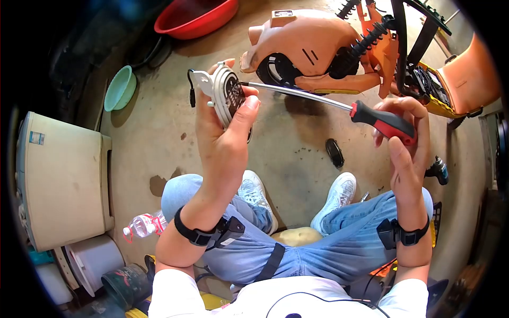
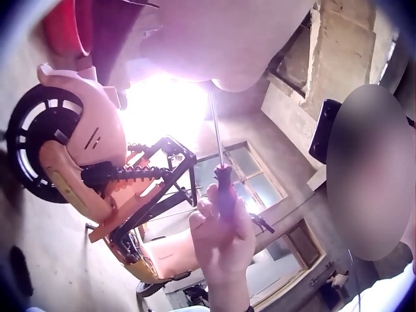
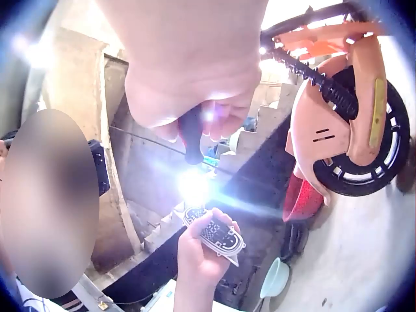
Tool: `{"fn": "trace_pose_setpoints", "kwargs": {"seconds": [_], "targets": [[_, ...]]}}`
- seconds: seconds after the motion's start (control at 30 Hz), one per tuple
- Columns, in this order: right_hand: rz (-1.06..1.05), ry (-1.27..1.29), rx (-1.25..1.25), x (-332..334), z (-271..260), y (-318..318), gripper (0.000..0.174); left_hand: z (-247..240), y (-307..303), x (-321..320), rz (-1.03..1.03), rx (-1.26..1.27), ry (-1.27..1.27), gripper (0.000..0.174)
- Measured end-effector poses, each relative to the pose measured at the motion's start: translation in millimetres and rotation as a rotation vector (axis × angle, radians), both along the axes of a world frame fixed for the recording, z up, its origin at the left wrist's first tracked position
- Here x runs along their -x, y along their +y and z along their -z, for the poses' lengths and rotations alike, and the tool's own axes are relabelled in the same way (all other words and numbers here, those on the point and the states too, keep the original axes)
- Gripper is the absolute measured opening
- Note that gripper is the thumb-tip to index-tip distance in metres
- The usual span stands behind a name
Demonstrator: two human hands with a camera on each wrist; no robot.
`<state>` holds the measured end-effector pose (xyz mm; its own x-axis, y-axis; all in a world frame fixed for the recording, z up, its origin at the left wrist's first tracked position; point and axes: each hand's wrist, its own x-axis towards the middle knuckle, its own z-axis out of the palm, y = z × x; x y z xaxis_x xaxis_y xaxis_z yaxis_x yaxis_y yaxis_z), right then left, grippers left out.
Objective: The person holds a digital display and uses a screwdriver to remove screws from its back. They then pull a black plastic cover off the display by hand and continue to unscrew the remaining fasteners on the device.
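Observation:
My left hand (image 1: pixel 225 124) is raised and grips a round white and black display unit (image 1: pixel 227 94) with a short black cable at its left edge; the unit (image 3: pixel 218 234) shows lit digits in the right wrist view. My right hand (image 1: pixel 405 132) holds a long screwdriver by its red and black handle (image 1: pixel 383 121). The steel shaft (image 1: pixel 297 93) runs left, and its tip meets the unit's right side. In the left wrist view the right hand (image 2: pixel 221 237) holds the screwdriver (image 2: pixel 220 162) upright.
An orange scooter (image 1: pixel 339 47) lies on its side on the concrete floor ahead. A red basin (image 1: pixel 195 17) and a green bowl (image 1: pixel 120 87) sit at the upper left, a beige box (image 1: pixel 61 180) at left. A plastic bottle (image 1: pixel 142 225) and small black parts lie near my feet.

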<state>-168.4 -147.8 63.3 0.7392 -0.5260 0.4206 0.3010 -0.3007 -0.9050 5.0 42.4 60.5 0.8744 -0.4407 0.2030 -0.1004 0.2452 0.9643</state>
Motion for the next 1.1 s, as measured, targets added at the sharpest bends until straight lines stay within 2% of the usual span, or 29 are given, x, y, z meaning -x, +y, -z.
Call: {"fn": "trace_pose_setpoints", "kwargs": {"seconds": [0.1, 0.17, 0.27, 0.3, 0.4, 0.43, 0.57, 0.63, 0.73, 0.9, 0.97, 1.1], "targets": [[0.070, -0.032, -0.044, -0.9, -0.5, 0.1, 0.042, 4.5, 0.3, -0.3, 0.047, -0.039, -0.008, 0.051], [0.072, 0.045, -0.036, 6.5, 3.3, -9.0, 0.037, 7.4, -0.3, 1.2, 0.057, -0.057, 0.002, 0.050], [0.050, 0.154, -0.118, 16.3, -1.4, -10.4, 0.039, 9.4, 0.0, 3.2, 0.069, -0.105, -0.016, 0.050], [0.029, 0.174, -0.154, 15.6, -2.9, -11.9, 0.047, 9.3, 0.2, 3.3, 0.071, -0.135, -0.040, 0.051], [-0.051, 0.097, -0.193, 4.7, -3.9, -8.2, 0.048, 6.2, 0.1, 3.4, 0.048, -0.175, -0.037, 0.050], [-0.037, 0.087, -0.280, 2.9, -7.0, -4.0, 0.049, 5.8, 0.1, 2.7, 0.049, -0.175, -0.039, 0.050], [-0.020, 0.111, -0.235, 1.1, -3.9, -4.5, 0.044, 1.4, 0.4, 3.0, 0.056, -0.173, -0.012, 0.050], [0.107, 0.088, -0.184, -0.2, -0.2, -3.2, 0.036, 2.1, 1.0, 3.5, 0.072, -0.190, 0.004, 0.050], [0.126, 0.164, -0.093, 4.1, 6.6, -14.0, 0.033, 8.1, 1.0, 2.3, 0.089, -0.184, -0.023, 0.050], [0.077, 0.186, -0.221, 1.0, 0.2, -3.4, 0.036, 7.7, 0.9, 4.5, 0.075, -0.232, -0.050, 0.049], [0.213, -0.003, -0.152, -12.9, 2.0, 7.4, 0.038, 7.8, 1.1, 3.8, 0.073, -0.227, -0.040, 0.049], [0.143, 0.072, -0.166, 0.6, 3.6, -5.4, 0.037, 10.1, 1.1, 1.6, 0.062, -0.238, -0.056, 0.050]]}}
